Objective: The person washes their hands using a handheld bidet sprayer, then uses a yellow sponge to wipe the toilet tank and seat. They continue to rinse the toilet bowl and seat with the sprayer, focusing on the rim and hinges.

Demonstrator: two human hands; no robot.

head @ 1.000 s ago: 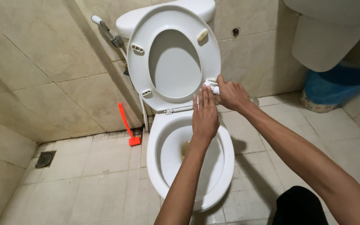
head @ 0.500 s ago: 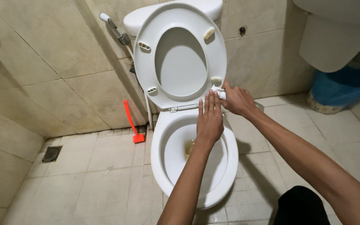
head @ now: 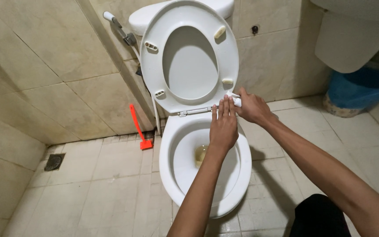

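Observation:
A white toilet stands against the tiled wall with its seat and lid raised upright. My left hand reaches over the bowl, fingers straight and together, tips touching the seat's lower edge near the hinge. My right hand is closed around a small white object at the seat's right hinge. What that object is cannot be made out. Yellowish water lies in the bottom of the bowl.
A red scraper-like tool leans against the wall left of the toilet. A spray hose hangs beside the cistern. A floor drain sits at the left. A washbasin pedestal and a blue-lined bin stand at the right.
Both hands stay at the seat's right hinge; my left hand's fingers have shifted slightly up to the seat edge. The camera view has drifted a little.

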